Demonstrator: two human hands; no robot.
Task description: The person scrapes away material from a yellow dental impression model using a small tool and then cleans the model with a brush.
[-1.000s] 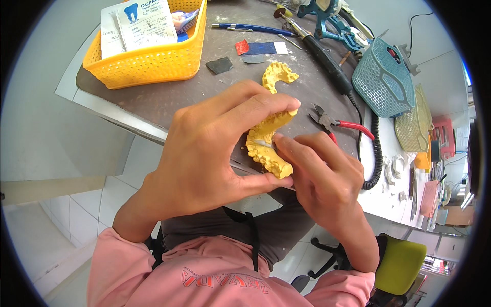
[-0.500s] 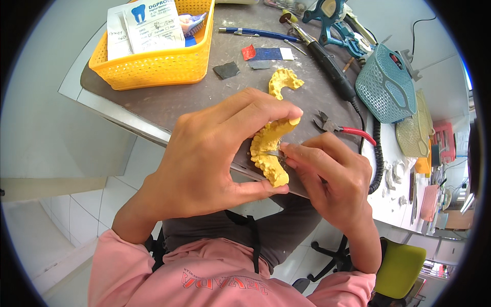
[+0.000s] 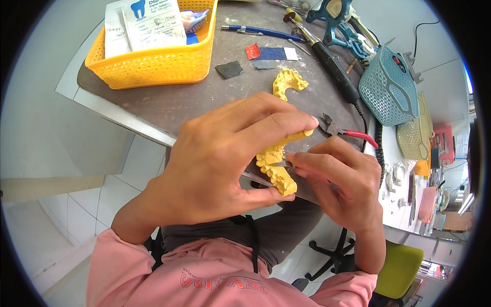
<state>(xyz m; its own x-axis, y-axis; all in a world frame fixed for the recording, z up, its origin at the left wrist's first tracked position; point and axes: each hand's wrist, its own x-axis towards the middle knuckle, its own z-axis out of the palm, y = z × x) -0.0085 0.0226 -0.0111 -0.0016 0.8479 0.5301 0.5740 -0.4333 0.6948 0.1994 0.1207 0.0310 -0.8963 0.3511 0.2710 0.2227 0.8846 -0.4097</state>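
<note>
My left hand [image 3: 220, 148] grips a yellow horseshoe-shaped dental cast [image 3: 280, 180] at its two ends, index finger at the far end and thumb at the near one. The fingers hide part of the cast's far arm. Pinched between the thumb and fingers of my right hand [image 3: 342, 179] is a thin metal blade [image 3: 280, 163], whose handle, if any, is covered. The blade lies in a cut across the middle of the cast, among the teeth. Beyond my hands, a second yellow dental cast [image 3: 287, 83] rests on the brown worktop [image 3: 169, 97].
Red-handled pliers [image 3: 353, 133] and a black rotary handpiece [image 3: 335, 69] lie to the right. A yellow basket [image 3: 148, 71] with papers stands far left, a teal basket [image 3: 388, 87] far right. Sandpaper [image 3: 229, 69], articulating-type strips and a blue pen-like tool [image 3: 261, 31] are at the back.
Both hands have shifted slightly right and toward me with the cast. The cast is tilted differently, and its far arm is more covered by my left fingers. The blade still sits against it.
</note>
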